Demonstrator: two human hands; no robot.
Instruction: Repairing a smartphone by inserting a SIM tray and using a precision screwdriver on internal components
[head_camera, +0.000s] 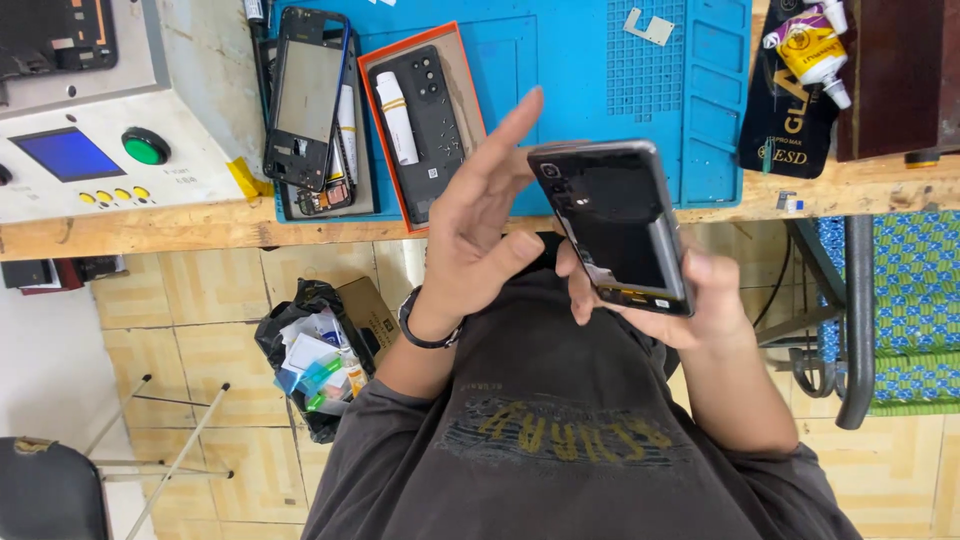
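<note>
My right hand (705, 300) grips a dark phone (615, 220) from below, holding it above my lap with its opened back facing up. The camera cut-out sits at the phone's upper left corner. My left hand (480, 230), with a dark band on the wrist, is beside the phone's left edge. Its fingers are spread and point upward, its thumb lies close to the phone's lower left side, and it holds nothing.
A blue work mat (560, 60) covers the wooden bench (200, 235). On it lie an orange tray (385, 140) with a black back cover and a white tube, and a bare phone frame (305, 95). A grey machine (90, 150) stands left, a glue tube (810, 45) right. A rubbish bag (310, 360) sits on the floor.
</note>
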